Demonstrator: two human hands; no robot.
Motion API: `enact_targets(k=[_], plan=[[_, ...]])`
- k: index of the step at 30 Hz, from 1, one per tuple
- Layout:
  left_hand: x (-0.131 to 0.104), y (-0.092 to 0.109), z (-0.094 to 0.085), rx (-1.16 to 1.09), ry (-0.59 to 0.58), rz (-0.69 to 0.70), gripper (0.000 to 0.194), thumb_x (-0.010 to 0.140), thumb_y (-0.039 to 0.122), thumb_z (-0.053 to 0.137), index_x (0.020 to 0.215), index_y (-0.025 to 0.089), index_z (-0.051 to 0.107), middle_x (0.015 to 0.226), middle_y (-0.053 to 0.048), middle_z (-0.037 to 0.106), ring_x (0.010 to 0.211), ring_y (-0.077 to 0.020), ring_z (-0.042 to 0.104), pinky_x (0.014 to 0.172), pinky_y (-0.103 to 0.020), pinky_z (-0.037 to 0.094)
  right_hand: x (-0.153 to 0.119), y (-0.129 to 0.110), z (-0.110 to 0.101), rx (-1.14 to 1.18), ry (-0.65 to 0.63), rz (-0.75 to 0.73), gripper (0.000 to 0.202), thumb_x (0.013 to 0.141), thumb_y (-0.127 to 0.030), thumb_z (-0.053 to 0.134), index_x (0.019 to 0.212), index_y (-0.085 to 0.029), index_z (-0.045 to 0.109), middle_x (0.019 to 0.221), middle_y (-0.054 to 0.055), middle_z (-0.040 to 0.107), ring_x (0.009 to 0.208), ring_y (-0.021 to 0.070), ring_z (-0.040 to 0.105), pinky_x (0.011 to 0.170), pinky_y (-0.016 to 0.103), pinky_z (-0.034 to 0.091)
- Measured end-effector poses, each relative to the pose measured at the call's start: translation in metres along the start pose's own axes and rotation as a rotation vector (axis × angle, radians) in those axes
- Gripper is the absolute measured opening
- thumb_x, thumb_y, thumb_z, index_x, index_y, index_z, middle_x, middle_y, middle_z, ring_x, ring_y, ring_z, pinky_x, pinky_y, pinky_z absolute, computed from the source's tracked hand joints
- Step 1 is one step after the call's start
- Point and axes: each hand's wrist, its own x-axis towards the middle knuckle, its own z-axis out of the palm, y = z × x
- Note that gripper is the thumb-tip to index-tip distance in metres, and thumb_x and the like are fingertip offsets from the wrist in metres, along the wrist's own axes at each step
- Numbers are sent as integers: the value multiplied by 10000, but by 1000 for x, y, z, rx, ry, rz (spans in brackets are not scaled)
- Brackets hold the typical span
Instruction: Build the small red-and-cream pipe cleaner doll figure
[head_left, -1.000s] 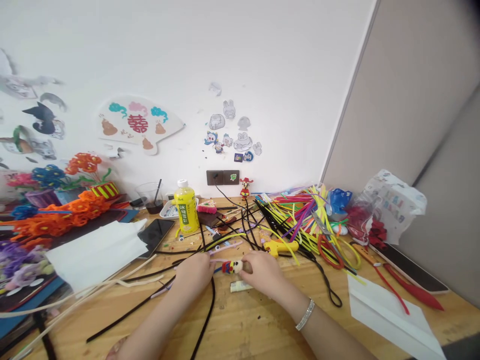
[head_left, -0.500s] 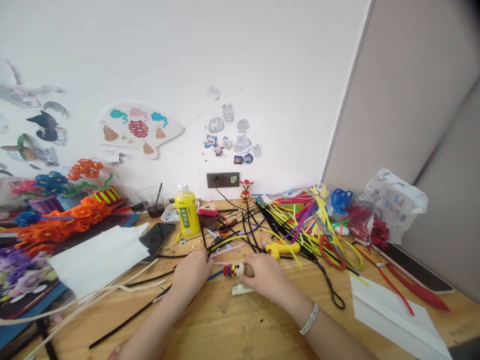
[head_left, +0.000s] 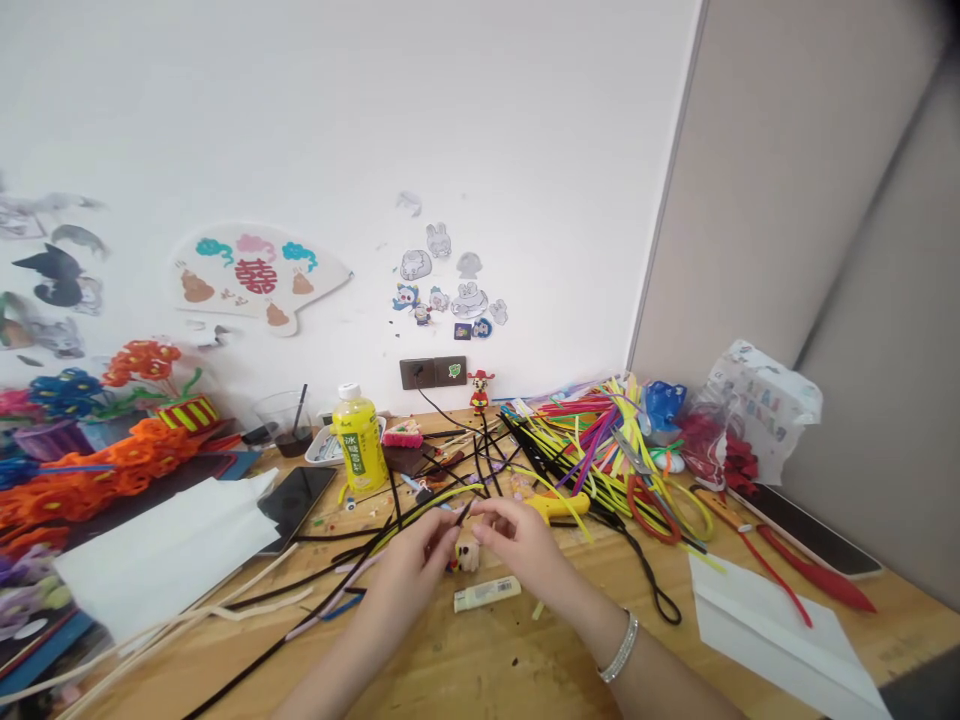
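- Closest to the camera, two bare forearms reach over a pale wooden surface (head_left: 480,670) with visible grain; a thin silvery bracelet (head_left: 619,648) circles the right wrist.
- The left hand (head_left: 409,565) and right hand (head_left: 517,545) meet just above the wood, fingers pinched together on a thin black pipe cleaner (head_left: 463,513) strung between them. Fuzzy wire, slightly bent.
- Right below the fingertips sits a small fuzzy figure (head_left: 466,557), cream with a red bit, touching the surface. Can't tell if either hand actually touches it.
- Just in front of that lies a pale yellow-green lighter (head_left: 486,594), smooth plastic, flat on the wood.
- Off to the right, a white folded paper sheet (head_left: 772,630); on the left, a crinkly white sheet (head_left: 157,555) beside a glossy black phone (head_left: 295,494).
- Further back: a yellow glue gun (head_left: 559,507), a yellow drink bottle (head_left: 357,440), and a messy heap of neon pipe cleaners (head_left: 600,440).
- Far left, orange fuzzy flowers (head_left: 112,465) along the white wall.
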Motion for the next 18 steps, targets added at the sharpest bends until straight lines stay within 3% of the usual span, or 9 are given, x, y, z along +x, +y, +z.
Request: enact_targets(k=[4,8,11,14,16,18], plan=[[2,8,-8,-519,118,-56,193,738,377,549,766,209,459,576,38,591,440,-120,534,465,-238,417,-8,-8,9,220,-280,61,258,772,-343,566,962,-187,643,879,30,652,713,128,572,635,243,440],[4,13,-17,-743,295,-61,241,703,350,621,759,205,437,597,44,623,455,-103,551,475,-221,434,-17,-12,25,309,-371,175,250,726,-340,611,915,-183,659,814,25,660,700,135,584,608,237,448],[7,12,-20,-869,374,-81,268,661,325,671,723,187,449,625,32,638,466,-88,546,481,-210,444,-20,-11,35,263,-352,201,168,698,-252,625,845,-176,652,687,-6,622,606,109,545,549,207,419],[9,9,-23,-976,420,-113,272,619,289,711,687,162,481,631,13,640,468,-79,534,464,-196,444,-20,-11,37,146,-209,149,77,667,-174,624,741,-168,602,602,-46,538,535,78,465,505,180,366],[10,7,-25,-1028,463,-123,258,614,267,720,683,153,499,610,12,633,472,-79,532,462,-188,449,-19,-12,34,114,-136,115,123,657,-163,628,766,-170,573,595,-59,497,525,73,436,491,173,344],[11,4,-26,-1054,520,-113,228,638,252,707,684,157,505,589,21,621,484,-75,532,475,-177,456,-18,-12,29,101,-158,99,148,670,-174,621,811,-174,576,597,-62,484,522,74,431,487,174,331]])
